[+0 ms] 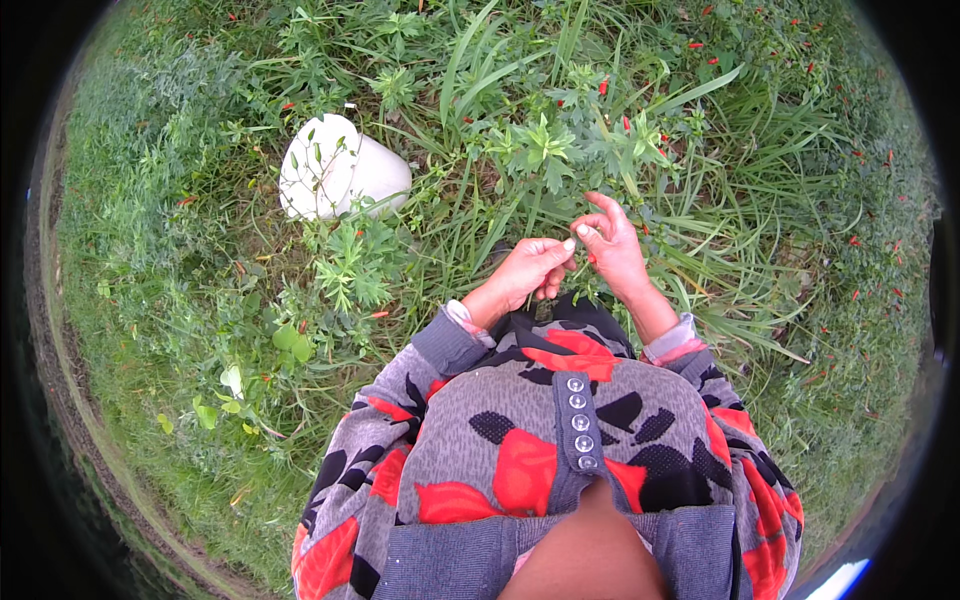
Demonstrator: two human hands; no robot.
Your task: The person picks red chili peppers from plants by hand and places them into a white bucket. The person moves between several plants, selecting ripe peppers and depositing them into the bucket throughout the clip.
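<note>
My left hand [531, 271] is in front of my waist, its thumb and forefinger pinched together and the other fingers curled. Close to its right is my right hand [613, 244], with the forefinger stretched out and the thumb bent toward the left thumb. A red chili pepper [592, 259] shows just below the right thumb; whether it is held or hangs on a plant is unclear. Anything thin between the fingertips is too small to make out. Leafy green weeds [546, 148] and more ripe chilies [604, 86] stand just beyond my hands.
A white plastic bucket [384, 174] leans in the grass at the left, partly behind a stem with green chilies [295, 160]. Long grass blades [739, 247] spread on the right. Red chilies [855, 241] dot the plants there. A bare strip of soil [67, 360] runs along the far left.
</note>
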